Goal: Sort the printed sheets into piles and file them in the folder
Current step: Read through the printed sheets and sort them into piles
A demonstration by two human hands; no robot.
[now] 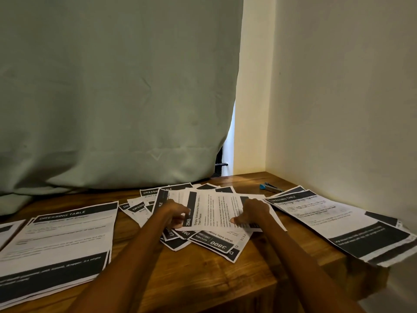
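A loose heap of printed sheets [209, 242] with black header bars lies in the middle of the wooden table [225, 288]. On top of the heap lies a sheet marked 2945 [214, 208], turned sideways. My left hand [176, 213] pinches that sheet's left end at the black bar, fingers curled. At its right side my right hand [253, 212] grips it, thumb pressed on the print and fingers curled. A sorted pile headed "Dressing Table" [58, 240] lies at the left, and another pile [334, 222] at the right. No folder is in view.
The edge of a third pile [8, 231] shows at the far left. A blue stapler [269, 187] lies at the back right near the wall. A pale green curtain [112, 98] hangs behind the table. The right pile overhangs the table's right edge [361, 274].
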